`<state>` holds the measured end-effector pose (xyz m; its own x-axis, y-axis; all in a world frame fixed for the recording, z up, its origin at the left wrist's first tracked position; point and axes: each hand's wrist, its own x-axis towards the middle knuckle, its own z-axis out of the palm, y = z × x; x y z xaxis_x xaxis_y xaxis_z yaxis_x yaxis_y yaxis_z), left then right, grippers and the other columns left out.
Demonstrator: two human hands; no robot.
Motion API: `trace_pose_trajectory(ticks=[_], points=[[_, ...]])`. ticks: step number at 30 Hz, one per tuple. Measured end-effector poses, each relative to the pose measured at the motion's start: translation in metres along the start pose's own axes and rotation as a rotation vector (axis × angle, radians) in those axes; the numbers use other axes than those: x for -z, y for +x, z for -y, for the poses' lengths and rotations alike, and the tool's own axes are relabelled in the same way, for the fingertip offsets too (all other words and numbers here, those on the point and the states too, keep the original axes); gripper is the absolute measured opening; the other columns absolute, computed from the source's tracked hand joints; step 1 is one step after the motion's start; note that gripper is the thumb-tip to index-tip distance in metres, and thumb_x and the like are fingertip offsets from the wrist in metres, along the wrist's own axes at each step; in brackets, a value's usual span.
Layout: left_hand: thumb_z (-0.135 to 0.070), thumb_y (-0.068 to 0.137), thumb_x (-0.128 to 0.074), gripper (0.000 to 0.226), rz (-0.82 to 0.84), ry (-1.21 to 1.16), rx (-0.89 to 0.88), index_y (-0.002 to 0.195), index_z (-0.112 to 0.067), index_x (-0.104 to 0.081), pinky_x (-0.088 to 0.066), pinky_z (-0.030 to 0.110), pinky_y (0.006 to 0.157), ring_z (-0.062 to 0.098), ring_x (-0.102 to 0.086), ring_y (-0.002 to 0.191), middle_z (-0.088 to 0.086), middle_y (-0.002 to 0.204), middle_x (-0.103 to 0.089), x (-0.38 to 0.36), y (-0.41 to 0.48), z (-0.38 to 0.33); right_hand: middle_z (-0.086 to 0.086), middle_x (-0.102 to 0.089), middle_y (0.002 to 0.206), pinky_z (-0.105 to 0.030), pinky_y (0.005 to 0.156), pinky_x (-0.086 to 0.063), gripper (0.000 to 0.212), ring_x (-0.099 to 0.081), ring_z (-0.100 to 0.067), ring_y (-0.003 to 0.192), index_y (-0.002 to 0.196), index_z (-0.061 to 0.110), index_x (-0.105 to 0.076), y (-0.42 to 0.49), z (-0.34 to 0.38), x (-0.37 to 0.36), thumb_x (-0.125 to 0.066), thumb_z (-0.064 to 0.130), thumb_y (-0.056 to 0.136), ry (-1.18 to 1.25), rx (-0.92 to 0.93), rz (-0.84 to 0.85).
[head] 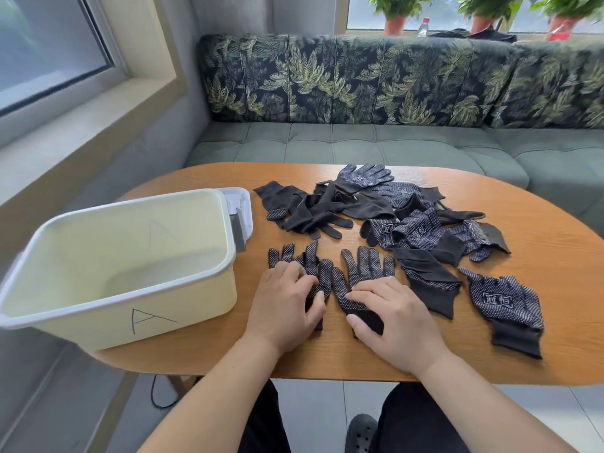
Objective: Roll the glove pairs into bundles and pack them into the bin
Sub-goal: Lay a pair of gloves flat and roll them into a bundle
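Wooden table [539,230] carries a bare-floored bin [130,308]; left hand [284,305] pinches a dotted glove [313,266], right hand [392,318] presses its neighbour [362,266].

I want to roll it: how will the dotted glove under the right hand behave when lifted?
Probably floppy: the glove lies flat and the piled gloves crumple. Likely light, being thin cloth. Its raised dots may resist slipping.
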<state>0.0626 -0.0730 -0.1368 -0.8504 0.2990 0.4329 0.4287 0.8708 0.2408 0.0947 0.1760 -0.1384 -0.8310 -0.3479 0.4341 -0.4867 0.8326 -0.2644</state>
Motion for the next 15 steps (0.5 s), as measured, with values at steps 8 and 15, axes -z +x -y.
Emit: trace_pose_trajectory(ticks=[8, 15], points=[[-0.054, 0.099, -0.06, 0.048, 0.064, -0.083, -0.051, 0.131, -0.018, -0.069, -0.044, 0.043, 0.116, 0.024, -0.051, 0.135, 0.003, 0.139, -0.057, 0.01, -0.016, -0.006, 0.015, -0.069, 0.121, -0.04, 0.096, -0.052, 0.03, -0.061, -0.014, 0.117, 0.115, 0.029, -0.078, 0.0, -0.001, 0.001, -0.065, 0.047, 0.096, -0.029, -0.087, -0.062], [-0.05, 0.102, -0.06, 0.035, 0.141, -0.176, -0.117, 0.118, -0.022, -0.074, -0.052, 0.035, 0.104, 0.017, -0.057, 0.126, -0.007, 0.132, -0.063, 0.024, -0.046, 0.007, 0.014, -0.069, 0.131, -0.042, 0.108, -0.05, 0.037, -0.057, -0.013, 0.128, 0.123, 0.028, -0.077, 0.005, -0.007, -0.002, -0.054, 0.046, 0.1, 0.058, -0.105, -0.011]])
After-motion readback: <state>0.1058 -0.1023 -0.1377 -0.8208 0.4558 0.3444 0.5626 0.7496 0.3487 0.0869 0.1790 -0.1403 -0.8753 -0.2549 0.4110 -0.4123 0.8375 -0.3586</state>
